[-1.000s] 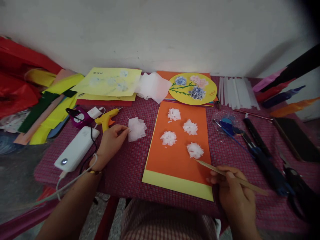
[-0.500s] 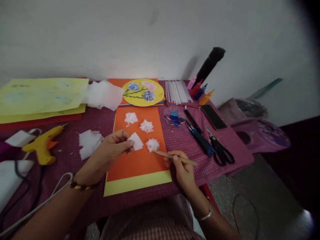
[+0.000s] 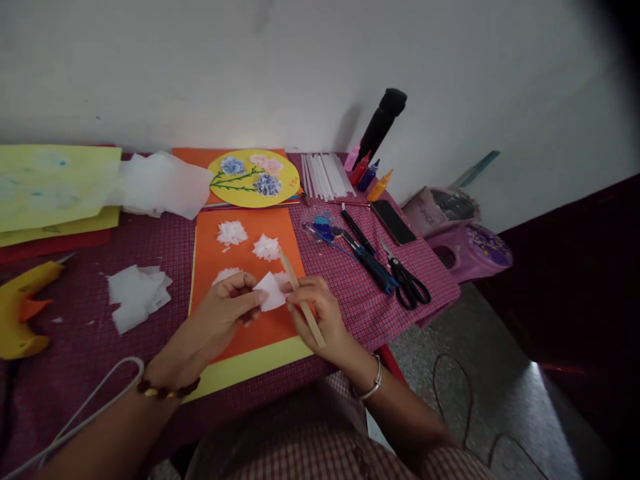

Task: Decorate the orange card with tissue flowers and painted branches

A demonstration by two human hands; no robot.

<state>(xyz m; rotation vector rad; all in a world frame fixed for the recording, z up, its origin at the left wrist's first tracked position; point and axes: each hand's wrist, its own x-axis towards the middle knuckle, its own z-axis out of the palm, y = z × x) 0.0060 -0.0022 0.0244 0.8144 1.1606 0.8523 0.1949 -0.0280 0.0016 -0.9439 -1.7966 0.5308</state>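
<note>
My left hand (image 3: 233,303) pinches a small white tissue paper square (image 3: 271,292) between thumb and fingers, above the orange sheet (image 3: 250,340). Closed around a flat wooden stick (image 3: 311,320), my right hand (image 3: 320,310) also brings its fingertips to the square's right corner. The stick slants up, its pointed tip away from me. On the orange sheet sit several fluffy white paper tufts, two in full view, an upper left tuft (image 3: 232,233) and an upper right tuft (image 3: 267,247); others are partly behind my hands. Loose tissue squares (image 3: 137,293) lie to the left.
A yellow glue gun (image 3: 27,307) lies at left, near a white cable (image 3: 95,400). On the right are scissors (image 3: 407,283), a blue-handled tool (image 3: 373,267), a phone (image 3: 393,222) and paint bottles (image 3: 369,175). Behind stands a yellow oval flower card (image 3: 250,197) beside white sticks (image 3: 327,177).
The view has swung right. My right hand has moved from a tuft to the paper square, turning the stick from nearly level to steeply slanted. My left hand keeps hold of the square.
</note>
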